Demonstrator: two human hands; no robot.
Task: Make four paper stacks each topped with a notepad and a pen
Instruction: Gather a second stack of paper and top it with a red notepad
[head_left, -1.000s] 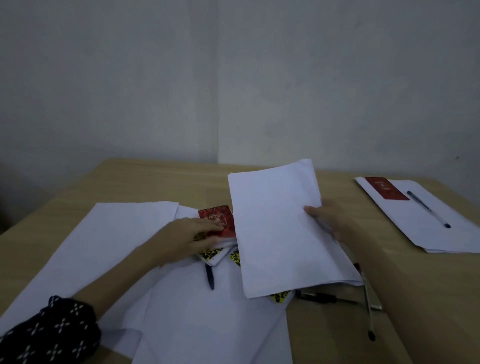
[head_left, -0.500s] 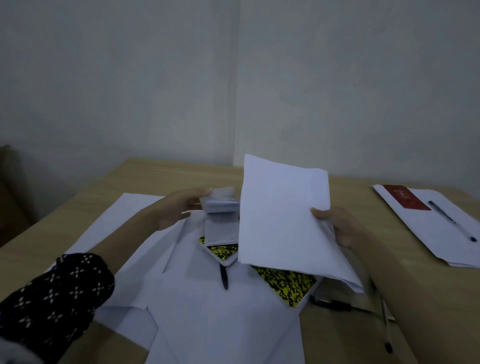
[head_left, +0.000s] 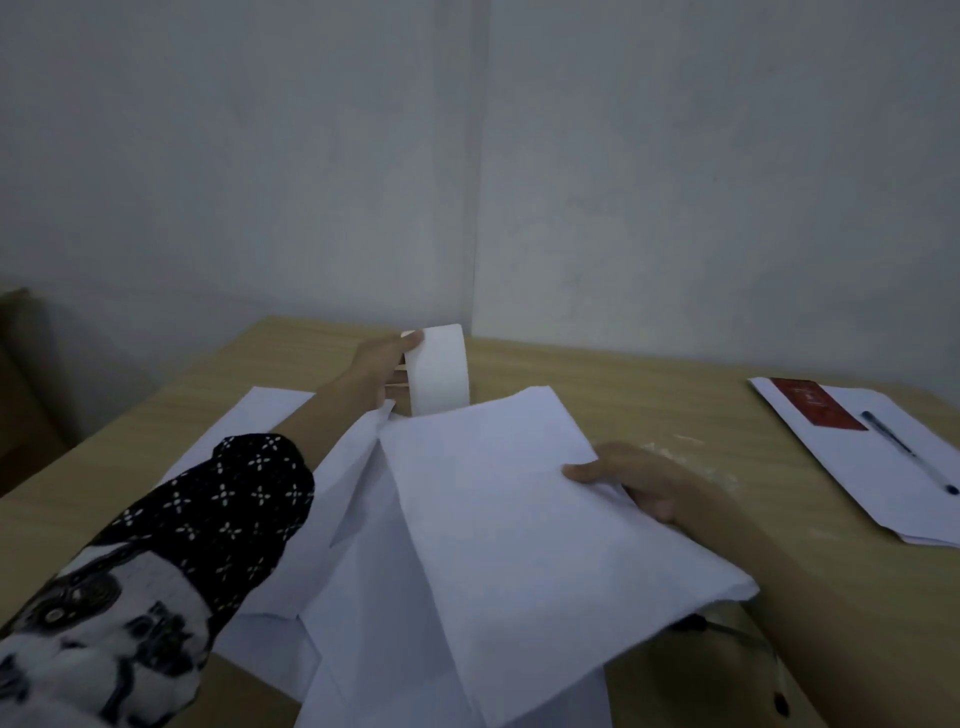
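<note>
My left hand (head_left: 376, 371) reaches far across the table and grips a small notepad (head_left: 439, 370) held upright, its white back facing me. My right hand (head_left: 641, 480) pinches the right edge of a sheaf of white paper (head_left: 519, 519), lifted slightly over the loose sheets (head_left: 363, 597) in the middle. At the far right lies a finished stack of paper (head_left: 883, 483) with a red notepad (head_left: 813, 410) and a blue pen (head_left: 906, 452) on top. The patterned notepads seen earlier are hidden under the sheaf.
The wooden table (head_left: 649, 395) meets a grey wall behind. A dark pen (head_left: 727, 629) pokes out from under the sheaf near my right forearm. More white sheets (head_left: 249, 421) spread out at the left.
My left hand picked the red notepad off the pile and carried it up and away to the table's far side. The right hand lowered the sheaf of paper, covering the patterned notepads.
</note>
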